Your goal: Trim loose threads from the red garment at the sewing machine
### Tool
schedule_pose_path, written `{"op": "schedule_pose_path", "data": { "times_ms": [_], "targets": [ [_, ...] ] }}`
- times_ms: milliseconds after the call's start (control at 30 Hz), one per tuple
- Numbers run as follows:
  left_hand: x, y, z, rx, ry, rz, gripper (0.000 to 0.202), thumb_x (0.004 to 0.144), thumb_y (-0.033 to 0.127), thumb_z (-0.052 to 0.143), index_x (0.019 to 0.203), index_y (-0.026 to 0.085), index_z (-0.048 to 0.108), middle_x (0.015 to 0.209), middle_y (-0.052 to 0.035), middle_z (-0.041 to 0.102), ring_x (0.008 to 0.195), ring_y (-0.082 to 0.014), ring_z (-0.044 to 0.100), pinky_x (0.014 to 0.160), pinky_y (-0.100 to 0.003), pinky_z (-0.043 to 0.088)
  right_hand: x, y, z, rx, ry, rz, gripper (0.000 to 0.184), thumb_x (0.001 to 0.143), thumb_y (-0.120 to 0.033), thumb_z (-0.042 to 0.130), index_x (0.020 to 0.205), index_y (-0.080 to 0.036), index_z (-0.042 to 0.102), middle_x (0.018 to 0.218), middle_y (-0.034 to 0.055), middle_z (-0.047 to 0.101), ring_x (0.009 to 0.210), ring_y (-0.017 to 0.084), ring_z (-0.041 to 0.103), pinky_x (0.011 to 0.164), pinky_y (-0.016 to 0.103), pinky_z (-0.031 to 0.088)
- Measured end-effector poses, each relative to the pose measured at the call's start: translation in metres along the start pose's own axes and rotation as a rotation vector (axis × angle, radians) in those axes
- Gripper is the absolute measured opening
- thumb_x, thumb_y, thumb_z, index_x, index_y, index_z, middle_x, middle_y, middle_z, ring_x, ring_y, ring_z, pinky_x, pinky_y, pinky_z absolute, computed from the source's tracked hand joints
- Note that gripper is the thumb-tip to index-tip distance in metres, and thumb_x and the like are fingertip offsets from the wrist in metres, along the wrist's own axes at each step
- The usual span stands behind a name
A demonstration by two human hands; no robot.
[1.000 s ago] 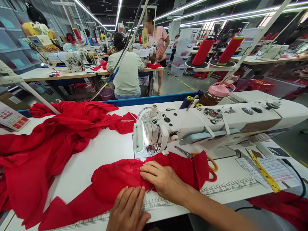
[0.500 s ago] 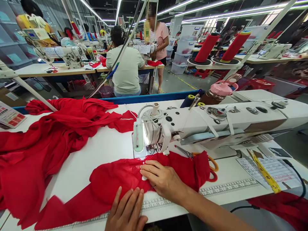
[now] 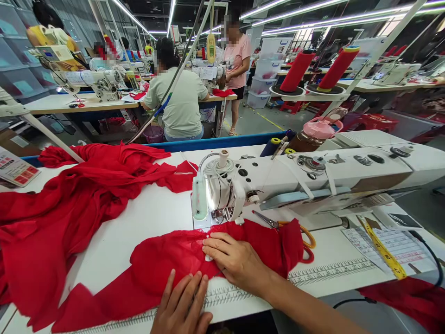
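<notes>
Worker's hands and the red cloth at a sewing station, head view. The red cloth (image 3: 156, 255) lay on the white table (image 3: 135, 213), in front of the needle end of the sewing machine (image 3: 278, 171), and extended to both sides of the hands. The left hand (image 3: 182, 304) rested palm down at the near edge of the cloth, its fingers slightly spread and their tips on the fabric, with the thumb held apart. The right hand (image 3: 239, 262) lay farther forward and to the right, its fingers close together and bent over the middle of the cloth; its thumb was hidden, so whether it pinched the fabric cannot be told. A small white piece (image 3: 208, 257) showed just under the right fingertips. The cloth's right end lay beyond the right hand, partly over the scissors (image 3: 267, 219); its left end tapered toward the near table edge, well apart from the left hand. A printed ruler strip (image 3: 330, 271) ran along that edge. A heap of red fabric (image 3: 86, 195) occupied the left of the table.
</notes>
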State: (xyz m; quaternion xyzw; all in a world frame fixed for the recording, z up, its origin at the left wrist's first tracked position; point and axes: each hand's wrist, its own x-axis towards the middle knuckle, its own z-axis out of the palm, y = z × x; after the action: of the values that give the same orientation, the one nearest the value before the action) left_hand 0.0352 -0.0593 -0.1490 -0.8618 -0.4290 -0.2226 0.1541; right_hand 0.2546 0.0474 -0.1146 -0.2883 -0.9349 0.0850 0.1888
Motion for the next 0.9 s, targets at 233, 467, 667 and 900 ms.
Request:
{"op": "schedule_pose_path", "data": {
  "times_ms": [233,467,667,900],
  "targets": [
    [0.0,-0.001,0.001,0.025,0.001,0.021,0.038,0.094,0.027,0.061,0.13,0.016,0.067,0.122,-0.0027,0.075,0.109,-0.02,0.066,0.13,-0.049,0.006,-0.001,0.001,0.001,0.007,-0.014,0.009,0.042,0.094,-0.008,0.045,0.131,-0.019,0.06,0.134,0.006,0.067,0.129,0.023,0.055,0.083,0.03,0.061],
    [0.003,-0.002,-0.004,0.011,-0.017,0.049,0.036,0.095,0.027,0.06,0.128,0.014,0.067,0.119,-0.0064,0.076,0.107,-0.0214,0.067,0.129,-0.053,0.002,0.006,-0.006,-0.013,0.021,-0.034,0.03,0.041,0.093,-0.006,0.045,0.128,-0.019,0.06,0.128,0.0073,0.068,0.118,0.021,0.06,0.073,0.025,0.058],
    [0.013,-0.031,-0.018,-0.125,-0.007,-0.117,0.035,0.095,0.014,0.057,0.13,0.018,0.062,0.124,-0.0061,0.071,0.119,-0.0207,0.062,0.127,-0.046,0.018,0.032,-0.008,-0.023,-0.06,-0.118,0.171,0.046,0.088,0.001,0.039,0.127,-0.019,0.053,0.115,0.009,0.066,0.081,0.016,0.065,0.056,0.023,0.044],
    [0.038,-0.089,-0.014,-0.119,-0.149,-0.345,0.061,0.088,0.029,0.067,0.143,0.016,0.043,0.121,-0.0139,0.07,0.111,-0.0332,0.066,0.103,-0.066,0.046,0.037,-0.01,-0.011,-0.145,-0.059,0.133,0.019,0.084,-0.001,0.049,0.084,-0.019,0.055,0.086,0.0029,0.061,0.054,0.013,0.052,0.046,0.028,0.031]
  ]
}}
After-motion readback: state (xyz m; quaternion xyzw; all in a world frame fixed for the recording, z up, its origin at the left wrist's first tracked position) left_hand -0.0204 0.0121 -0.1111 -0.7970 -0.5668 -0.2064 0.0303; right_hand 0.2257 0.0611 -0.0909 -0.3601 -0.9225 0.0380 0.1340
